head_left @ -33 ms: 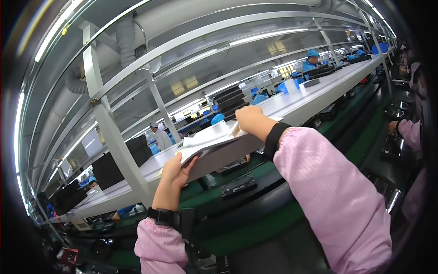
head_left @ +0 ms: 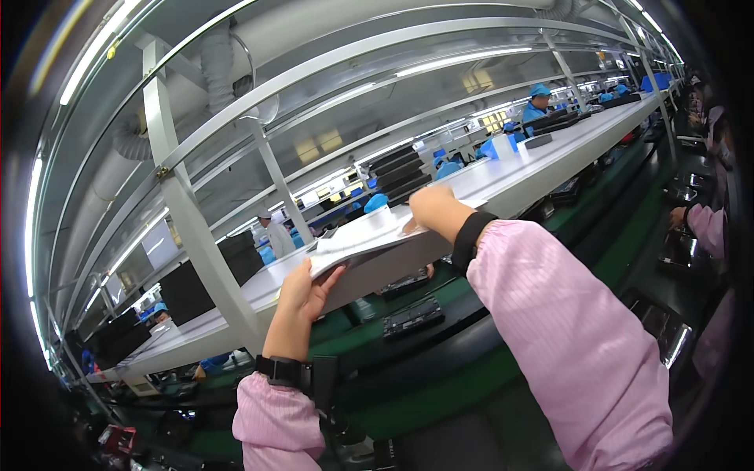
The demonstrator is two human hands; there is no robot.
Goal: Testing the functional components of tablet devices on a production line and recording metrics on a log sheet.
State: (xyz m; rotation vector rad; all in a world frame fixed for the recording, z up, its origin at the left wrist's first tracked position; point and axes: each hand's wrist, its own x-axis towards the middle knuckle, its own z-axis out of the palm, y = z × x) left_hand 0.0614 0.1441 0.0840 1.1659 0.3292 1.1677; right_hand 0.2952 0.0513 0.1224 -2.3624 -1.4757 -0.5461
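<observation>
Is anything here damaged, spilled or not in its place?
Nothing clearly stands out. The white sheets slant at the edge of the long shelf, but the left hand grips their left end and the right hand is at their other end. I see no spill or damage.

Loose pink sleeves point(head_left: 573, 337), finely striped, meet black wristbands point(head_left: 281, 371).

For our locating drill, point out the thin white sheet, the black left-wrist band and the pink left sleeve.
Thin white sheet point(head_left: 357, 242): head view, upper face.
Black left-wrist band point(head_left: 280, 371): head view, outer face.
Pink left sleeve point(head_left: 275, 418): head view, visible middle.
</observation>
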